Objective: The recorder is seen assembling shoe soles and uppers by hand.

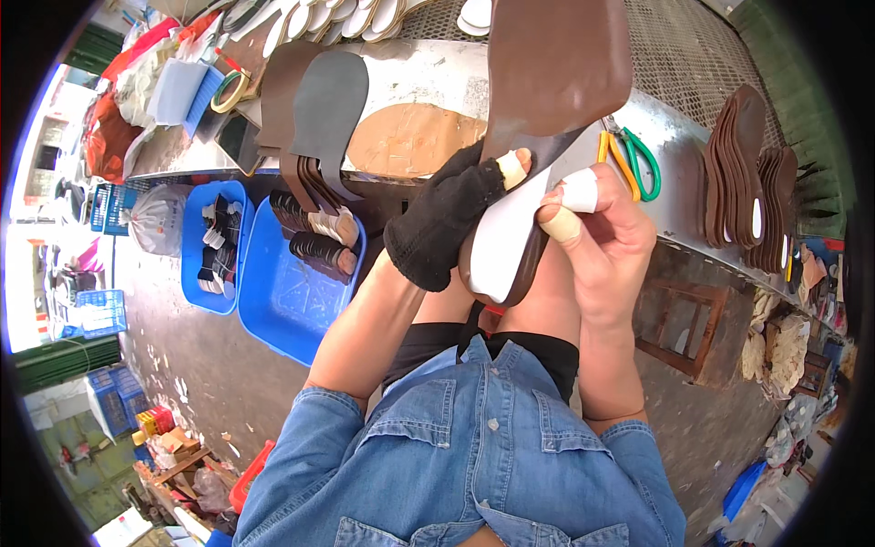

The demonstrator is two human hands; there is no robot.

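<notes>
My left hand (447, 214), in a black fingerless glove with tape on the thumb, is closed round a white insole (499, 248) with dark brown leather along its edges. The insole is tilted above my lap. My right hand (602, 237) has white and beige tape on its fingertips; thumb and forefinger pinch at the insole's right edge. Just beyond, a large brown leather sole-shaped piece (561, 73) reaches down to my left hand; whether it joins the insole I cannot tell. Near my right fingers lie yellow-handled scissors (620, 164) and a green-handled tool (645, 164).
On the bench lie a grey sole-shaped piece (330, 114), a tan sole-shaped board (415, 139), stacked brown pieces (734, 169) at right and white insoles (342, 18) at the back. Blue tubs (296, 319) with dark bundled pieces stand at left below the bench. A wooden frame (679, 328) is at right.
</notes>
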